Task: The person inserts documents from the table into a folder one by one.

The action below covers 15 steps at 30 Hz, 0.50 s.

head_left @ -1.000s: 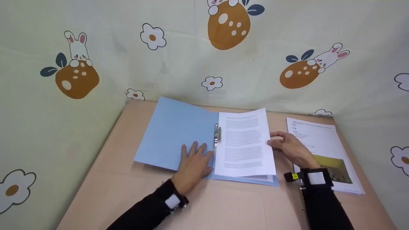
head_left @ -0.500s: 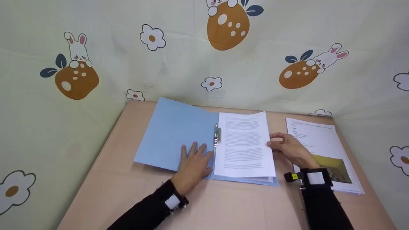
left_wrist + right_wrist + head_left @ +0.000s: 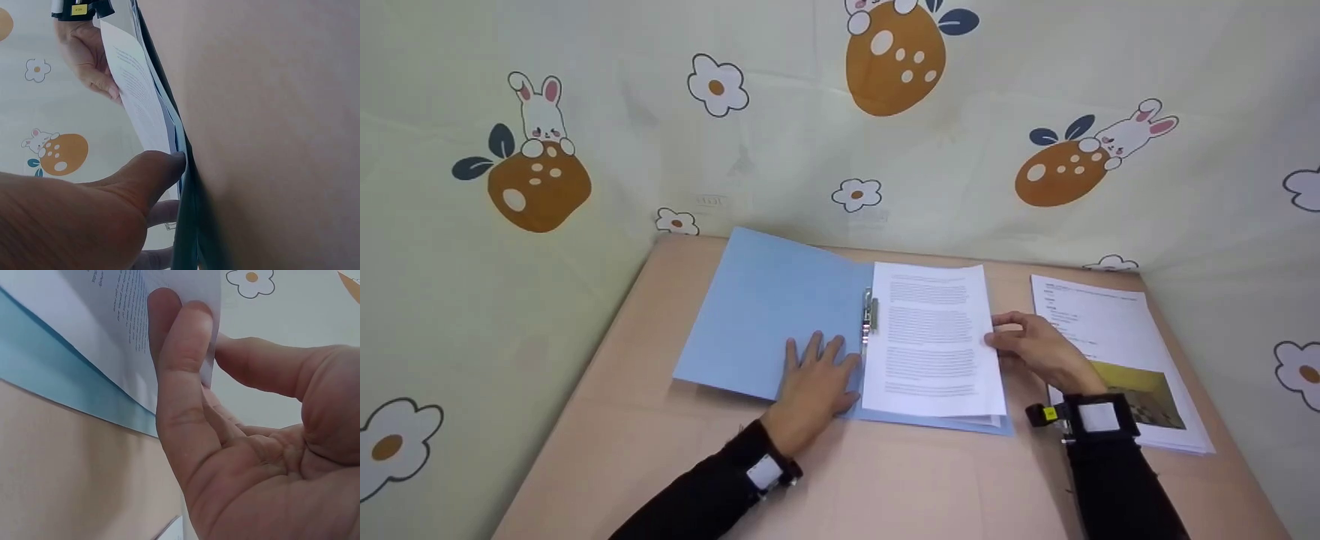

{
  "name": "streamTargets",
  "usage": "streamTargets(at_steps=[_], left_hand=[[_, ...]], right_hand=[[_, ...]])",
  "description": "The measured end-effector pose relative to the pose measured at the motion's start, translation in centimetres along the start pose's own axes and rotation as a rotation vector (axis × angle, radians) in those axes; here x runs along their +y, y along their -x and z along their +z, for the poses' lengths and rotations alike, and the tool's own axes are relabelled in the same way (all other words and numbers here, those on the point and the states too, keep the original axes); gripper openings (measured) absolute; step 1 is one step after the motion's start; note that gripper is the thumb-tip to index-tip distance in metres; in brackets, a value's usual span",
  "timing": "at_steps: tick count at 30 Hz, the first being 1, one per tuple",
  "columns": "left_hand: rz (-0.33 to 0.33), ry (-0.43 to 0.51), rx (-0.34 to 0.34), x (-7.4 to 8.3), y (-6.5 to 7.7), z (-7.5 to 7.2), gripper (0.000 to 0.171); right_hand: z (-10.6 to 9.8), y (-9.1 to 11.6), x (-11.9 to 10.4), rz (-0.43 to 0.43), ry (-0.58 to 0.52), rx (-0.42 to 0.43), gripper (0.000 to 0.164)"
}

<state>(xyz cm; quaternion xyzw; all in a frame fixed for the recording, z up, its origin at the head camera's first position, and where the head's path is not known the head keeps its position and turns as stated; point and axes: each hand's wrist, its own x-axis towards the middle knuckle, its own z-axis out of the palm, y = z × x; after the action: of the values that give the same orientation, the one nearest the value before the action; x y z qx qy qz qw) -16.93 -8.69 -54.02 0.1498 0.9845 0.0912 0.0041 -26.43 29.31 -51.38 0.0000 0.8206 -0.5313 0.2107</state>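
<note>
A light blue folder (image 3: 765,311) lies spread on the table, with a metal clip (image 3: 871,313) along its spine. Printed sheets (image 3: 934,330) rest on its right half, their left edge beside the clip. My left hand (image 3: 812,390) presses on the folder near the spine, fingers spread; in the left wrist view its thumb (image 3: 160,169) lies at the folder's lower edge. At the sheets' right edge my right hand (image 3: 1044,349) pinches the paper (image 3: 126,332) between thumb and fingers, keeping that edge slightly raised. The top sheet is a little offset from a sheet below it.
A stack of printed pages (image 3: 1091,322) with a colour picture at its lower part lies right of the folder, partly behind my right wrist. The beige table (image 3: 900,480) meets a patterned curtain (image 3: 780,150) along its back and sides.
The upper right corner of the sheets has sunk down toward the folder and the paper lies flatter. Both hands stay nearly where they were.
</note>
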Motion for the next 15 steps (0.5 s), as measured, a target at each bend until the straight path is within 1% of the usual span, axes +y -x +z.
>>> streamTargets(at_steps=[5, 15], left_hand=[[0.002, 0.0, 0.012, 0.0, -0.2, -0.1, 0.054], [0.002, 0.023, 0.011, 0.0, -0.1, 0.0, 0.055]], right_hand=[[-0.1, 0.2, -0.2, 0.013, -0.008, -0.011, 0.065], [-1.2, 1.2, -0.8, 0.069, 0.088, 0.007, 0.062]])
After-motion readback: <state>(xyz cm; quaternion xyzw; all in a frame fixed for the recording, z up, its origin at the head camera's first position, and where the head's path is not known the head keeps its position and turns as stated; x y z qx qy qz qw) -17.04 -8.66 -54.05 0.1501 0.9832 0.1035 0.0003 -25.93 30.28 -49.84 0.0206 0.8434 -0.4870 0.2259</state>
